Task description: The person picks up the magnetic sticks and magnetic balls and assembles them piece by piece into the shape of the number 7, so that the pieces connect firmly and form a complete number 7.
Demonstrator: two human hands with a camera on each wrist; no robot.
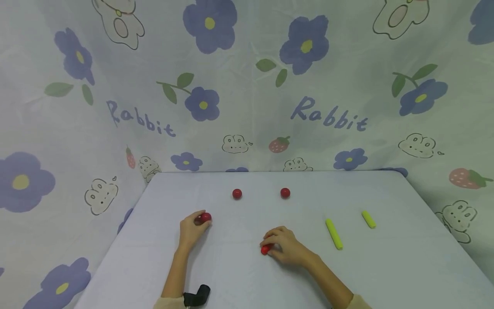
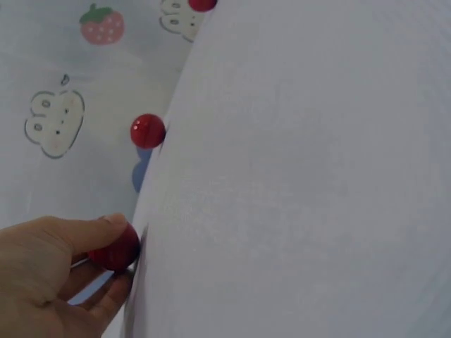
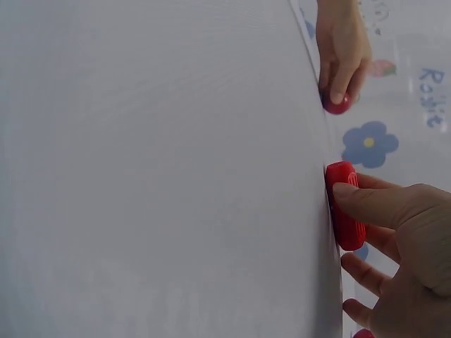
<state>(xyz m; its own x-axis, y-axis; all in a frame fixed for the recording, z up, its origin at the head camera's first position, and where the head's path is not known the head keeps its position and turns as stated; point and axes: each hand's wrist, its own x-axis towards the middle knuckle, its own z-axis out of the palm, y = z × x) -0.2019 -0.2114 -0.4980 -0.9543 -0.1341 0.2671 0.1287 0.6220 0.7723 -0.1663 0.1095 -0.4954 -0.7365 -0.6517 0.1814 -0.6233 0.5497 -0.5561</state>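
My left hand (image 1: 190, 231) pinches a shiny red ball (image 1: 206, 217) between thumb and fingers on the left half of the table. The left wrist view shows this ball (image 2: 118, 248) low against the cloth, under the thumb. Right of centre and nearer, my right hand (image 1: 287, 247) holds a short red stick (image 1: 265, 249), mostly covered by fingers in the head view. Its ridged side and blunt ends show in the right wrist view, where the thumb presses on the stick (image 3: 345, 208). Two more red balls, one left (image 1: 237, 194) and one right, lie farther back.
White cloth covers the table (image 1: 231, 274). To the right of my right hand lie a longer yellow stick (image 1: 333, 234) and a shorter yellow stick (image 1: 368, 219). A patterned curtain (image 1: 247, 86) stands behind and beside the table. A black wrist mount (image 1: 198, 296) sits by the left sleeve.
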